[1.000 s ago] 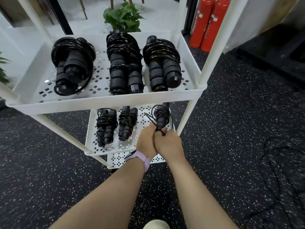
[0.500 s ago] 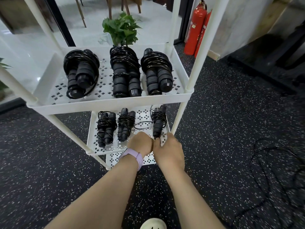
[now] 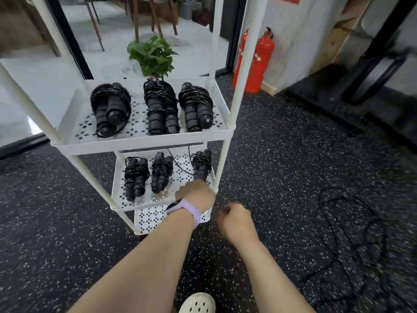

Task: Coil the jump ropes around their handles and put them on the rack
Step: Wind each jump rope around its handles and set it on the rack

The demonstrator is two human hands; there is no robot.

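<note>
left hand [image 3: 196,195] grip seemingly holding jump rope [image 3: 201,165] at rack [image 3: 144,144] edge, right hand [image 3: 234,220] curled empty

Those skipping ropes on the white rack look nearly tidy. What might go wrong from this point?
1. The right rope on the middle shelf has a loose strand trailing across the shelf; it may unwind further or snag when the left hand lets go.
2. It lies close to the shelf's right edge, so a nudge might tip it off.
3. An uncoiled rope lies on the floor near the feet, a likely trip hazard.
</note>
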